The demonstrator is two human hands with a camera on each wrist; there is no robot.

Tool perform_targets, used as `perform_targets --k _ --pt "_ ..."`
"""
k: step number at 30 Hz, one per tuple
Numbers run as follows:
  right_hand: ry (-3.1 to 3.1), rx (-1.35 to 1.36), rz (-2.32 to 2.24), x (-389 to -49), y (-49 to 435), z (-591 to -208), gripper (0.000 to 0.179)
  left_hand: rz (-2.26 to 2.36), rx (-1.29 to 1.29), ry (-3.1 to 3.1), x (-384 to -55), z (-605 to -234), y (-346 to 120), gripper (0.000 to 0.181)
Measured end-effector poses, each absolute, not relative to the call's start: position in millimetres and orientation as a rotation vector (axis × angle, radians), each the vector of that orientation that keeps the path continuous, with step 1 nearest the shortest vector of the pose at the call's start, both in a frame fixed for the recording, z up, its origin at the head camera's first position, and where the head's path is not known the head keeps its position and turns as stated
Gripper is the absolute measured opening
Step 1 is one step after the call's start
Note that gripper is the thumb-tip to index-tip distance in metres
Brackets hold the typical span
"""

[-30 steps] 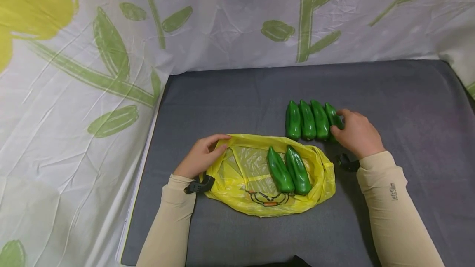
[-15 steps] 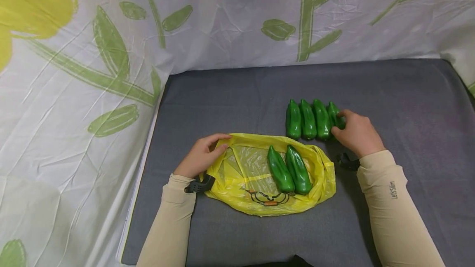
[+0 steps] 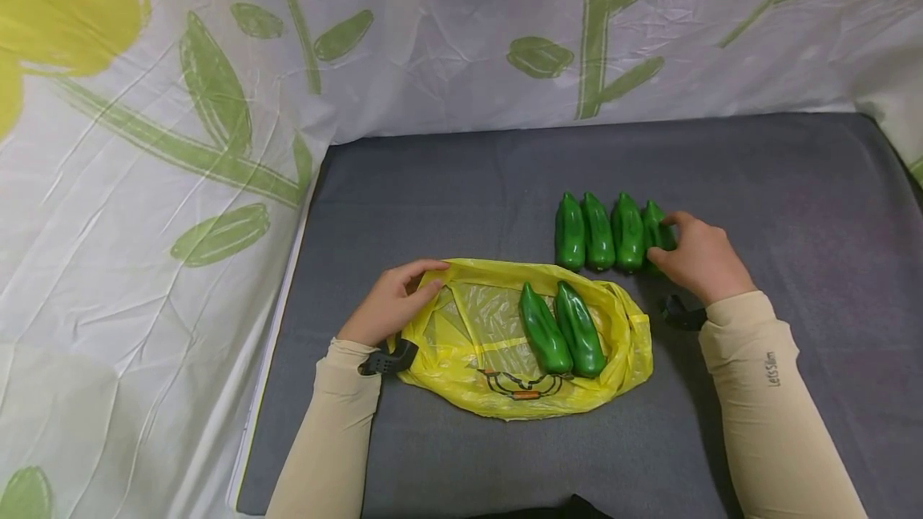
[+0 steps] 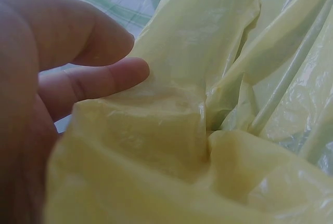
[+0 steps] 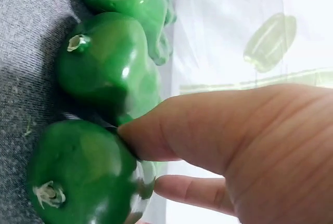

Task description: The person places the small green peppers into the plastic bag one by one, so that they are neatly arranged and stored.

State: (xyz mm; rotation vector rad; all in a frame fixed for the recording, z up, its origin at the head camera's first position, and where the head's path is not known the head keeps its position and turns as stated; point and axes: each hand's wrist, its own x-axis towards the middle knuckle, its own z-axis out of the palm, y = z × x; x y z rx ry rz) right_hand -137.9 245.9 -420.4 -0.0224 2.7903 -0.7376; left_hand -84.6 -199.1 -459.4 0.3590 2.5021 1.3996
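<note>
My left hand [image 3: 389,307] rests at the left rim of a yellow plastic bag [image 3: 447,379], its fingers fairly straight. In the left wrist view a finger touches the thin plastic [image 4: 135,135], and the thumb stays apart from it. Two glossy green peppers [image 3: 546,335] lie side by side inside the bag's mouth. Behind the bag stands a short row of similar peppers [image 3: 598,235]. My right hand [image 3: 705,259] pinches the rightmost green pepper [image 3: 656,232] between thumb and fingers. Up close, the right wrist view has that pepper [image 5: 78,177] beside the thumb, with its neighbours beyond.
A dark grey cloth [image 3: 447,191] covers the table. White fabric with a flower print [image 3: 461,78] hangs behind and to the left. Black wrist straps [image 3: 389,359] sit on both wrists, over beige sleeves.
My right hand has shifted slightly right with the rightmost pepper. The pepper beside it has also slid right, widening the gap in the row. The left hand and bag stay put.
</note>
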Motion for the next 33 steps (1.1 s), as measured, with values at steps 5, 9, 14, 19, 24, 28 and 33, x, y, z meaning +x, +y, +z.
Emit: perform_targets --k 5,9,14,19,24,28,33 --pt "2.793 0.000 -0.737 -136.3 246.6 -417.2 0.066 1.402 0.375 2.504 -84.5 -459.2 -199.1 0.034" --pt "2.795 0.008 -0.738 -134.3 247.0 -413.4 0.068 1.406 0.379 2.501 -85.1 -459.9 -199.4 0.034" --pt "2.812 -0.005 -0.761 -131.2 246.1 -407.2 0.069 1.411 0.381 2.495 -85.1 -460.2 -199.9 0.034" --pt "2.827 -0.020 -0.770 -127.5 242.8 -401.3 0.068 1.403 0.374 2.493 -85.0 -460.0 -200.2 0.035" --pt "2.811 -0.043 -0.784 -122.5 233.5 -395.1 0.069 1.403 0.370 2.492 -84.5 -457.9 -200.0 0.034" --pt "2.815 -0.069 -0.791 -119.3 226.1 -391.9 0.068 1.399 0.377 2.495 -84.1 -457.3 -199.5 0.035" --pt "2.827 -0.095 -0.799 -115.6 214.8 -388.1 0.067 1.396 0.378 2.497 -83.4 -456.5 -199.1 0.035"
